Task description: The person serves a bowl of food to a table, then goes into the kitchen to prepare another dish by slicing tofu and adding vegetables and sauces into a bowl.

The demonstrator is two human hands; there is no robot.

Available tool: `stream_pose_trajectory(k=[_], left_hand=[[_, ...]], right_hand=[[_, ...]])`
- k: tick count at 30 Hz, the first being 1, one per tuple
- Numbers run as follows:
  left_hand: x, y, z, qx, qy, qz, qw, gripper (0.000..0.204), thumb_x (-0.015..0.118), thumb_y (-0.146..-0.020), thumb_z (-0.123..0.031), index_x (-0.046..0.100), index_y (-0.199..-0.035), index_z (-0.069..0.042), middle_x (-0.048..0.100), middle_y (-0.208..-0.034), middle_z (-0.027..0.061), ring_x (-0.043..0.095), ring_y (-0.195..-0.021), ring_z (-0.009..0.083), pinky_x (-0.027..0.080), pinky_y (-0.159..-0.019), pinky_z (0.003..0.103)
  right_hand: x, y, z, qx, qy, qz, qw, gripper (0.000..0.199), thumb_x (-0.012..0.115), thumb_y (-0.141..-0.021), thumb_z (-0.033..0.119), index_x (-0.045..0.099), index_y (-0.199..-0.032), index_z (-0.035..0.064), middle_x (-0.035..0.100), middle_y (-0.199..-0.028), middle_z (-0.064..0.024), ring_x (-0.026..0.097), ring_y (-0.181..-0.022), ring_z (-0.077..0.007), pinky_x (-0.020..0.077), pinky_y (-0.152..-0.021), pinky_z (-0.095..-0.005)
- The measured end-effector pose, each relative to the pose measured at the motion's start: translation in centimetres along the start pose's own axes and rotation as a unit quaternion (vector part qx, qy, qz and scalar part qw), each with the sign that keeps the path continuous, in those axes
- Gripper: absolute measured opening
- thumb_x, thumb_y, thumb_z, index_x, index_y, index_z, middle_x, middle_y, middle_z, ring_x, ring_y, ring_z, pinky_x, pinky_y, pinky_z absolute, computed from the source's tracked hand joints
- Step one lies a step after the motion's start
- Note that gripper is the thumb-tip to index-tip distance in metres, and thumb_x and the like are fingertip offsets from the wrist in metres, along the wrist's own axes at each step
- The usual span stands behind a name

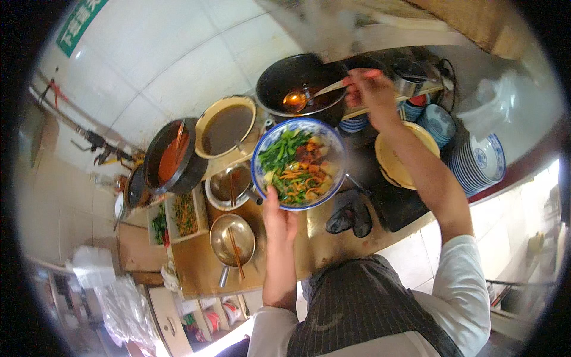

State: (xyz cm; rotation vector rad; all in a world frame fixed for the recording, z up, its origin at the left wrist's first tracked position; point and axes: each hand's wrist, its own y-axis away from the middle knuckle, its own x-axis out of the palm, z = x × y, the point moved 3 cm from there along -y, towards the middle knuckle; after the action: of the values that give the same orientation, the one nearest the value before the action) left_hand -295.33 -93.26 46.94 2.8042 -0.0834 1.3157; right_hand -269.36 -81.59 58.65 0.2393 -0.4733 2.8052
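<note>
My left hand (279,221) grips the near rim of a blue-and-white bowl (326,132), thumb over the edge. In the bowl lie chopped leafy greens (285,149), orange shreds (295,177) and reddish-brown cubes (310,153). Beyond it, my right hand (373,94) is closed round the handle of a ladle (329,88). The ladle's head is down in a large black pot (270,76), where shiny orange-brown liquid shows. The bowl is held in front of that pot, tilted toward me.
A cream-rimmed pot of dark broth (229,128) and a black pan of red sauce (169,156) stand left. Nearer are a metal saucepan with chopsticks (225,245) and trays of vegetables (185,214). Black gloves (350,220), yellow bowls (404,152) and stacked bowls (476,163) sit right.
</note>
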Motion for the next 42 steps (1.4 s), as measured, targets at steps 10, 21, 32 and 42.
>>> stream_pose_trajectory(k=[10, 21, 32, 42], left_hand=[[0.4, 1.0, -1.5, -0.043, -0.033, -0.043, 0.998, 0.054, 0.051, -0.093, -0.037, 0.036, -0.133, -0.005, 0.051, -0.126, 0.0117, 0.054, -0.112, 0.0257, 0.051, -0.087, 0.042], [-0.4, -0.4, 0.4, -0.091, 0.059, 0.001, 0.994, 0.051, 0.05, -0.094, -0.035, 0.036, -0.133, -0.006, 0.049, -0.129, 0.0113, 0.053, -0.114, 0.0275, 0.048, -0.092, 0.045], [-14.8, 6.7, 7.2, -0.081, -0.002, -0.126, 0.989, 0.055, 0.051, -0.093, -0.036, 0.035, -0.134, -0.002, 0.048, -0.132, 0.0118, 0.051, -0.117, 0.0286, 0.045, -0.096, 0.045], [-27.5, 12.2, 8.6, -0.052, -0.135, -0.2, 0.969, 0.038, 0.054, -0.094, -0.029, 0.046, -0.122, -0.004, 0.054, -0.12, 0.0117, 0.056, -0.101, 0.0228, 0.05, -0.081, 0.036]], right_hand=[[0.7, 0.0, -1.9, -0.201, 0.354, 0.001, 0.913, 0.035, 0.066, -0.079, 0.021, 0.052, -0.106, 0.0022, 0.062, -0.066, -0.0136, 0.063, -0.061, -0.0254, 0.0507, -0.06, -0.036], [-4.4, -9.8, -9.3, -0.15, 0.257, -0.115, 0.948, 0.048, 0.07, -0.076, 0.019, 0.048, -0.116, 0.004, 0.059, -0.081, -0.0145, 0.06, -0.076, -0.0227, 0.0472, -0.067, -0.0351], [-6.8, -7.7, -8.5, 0.188, -0.145, -0.092, 0.967, 0.018, 0.058, -0.088, 0.014, 0.046, -0.099, 0.0047, 0.046, -0.085, -0.0068, 0.051, -0.076, -0.0198, 0.0551, -0.072, -0.0377], [-5.9, 16.3, -5.1, 0.165, -0.162, -0.142, 0.962, 0.007, 0.055, -0.089, 0.004, 0.05, -0.086, 0.0076, 0.057, -0.094, -0.0044, 0.057, -0.092, -0.0206, 0.0473, -0.091, -0.0417]])
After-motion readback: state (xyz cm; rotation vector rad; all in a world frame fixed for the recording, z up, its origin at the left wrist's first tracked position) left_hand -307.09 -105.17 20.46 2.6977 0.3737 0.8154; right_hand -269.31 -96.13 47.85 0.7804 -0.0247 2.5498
